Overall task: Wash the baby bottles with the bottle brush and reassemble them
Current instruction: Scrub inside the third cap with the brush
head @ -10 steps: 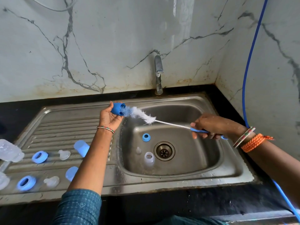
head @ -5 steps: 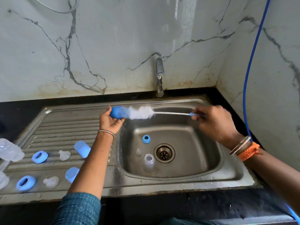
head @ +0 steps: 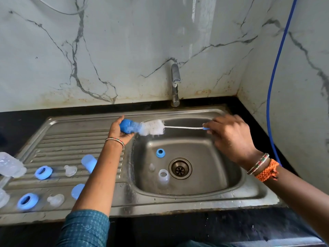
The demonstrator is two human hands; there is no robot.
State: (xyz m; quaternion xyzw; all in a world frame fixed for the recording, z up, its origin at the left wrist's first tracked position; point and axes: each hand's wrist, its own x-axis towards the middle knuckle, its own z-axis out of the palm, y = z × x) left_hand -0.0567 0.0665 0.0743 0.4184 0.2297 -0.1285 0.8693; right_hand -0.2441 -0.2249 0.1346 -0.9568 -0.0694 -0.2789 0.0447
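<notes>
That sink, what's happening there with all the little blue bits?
A person is washing baby-bottle parts. The left hand holds a blue cap over the sink while the right hand works the bottle brush into it. A ring and bottle lie in the basin; more parts wait on the drainboard.

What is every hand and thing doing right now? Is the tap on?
left hand: grips the blue cap.
blue cap: held sideways, brush bristles in its mouth.
right hand: holds the bottle brush handle.
bottle brush: level over the sink.
tap: no water seen running.
clear bottle: upright in the basin, open, no top.
blue ring: loose in the basin.
</notes>
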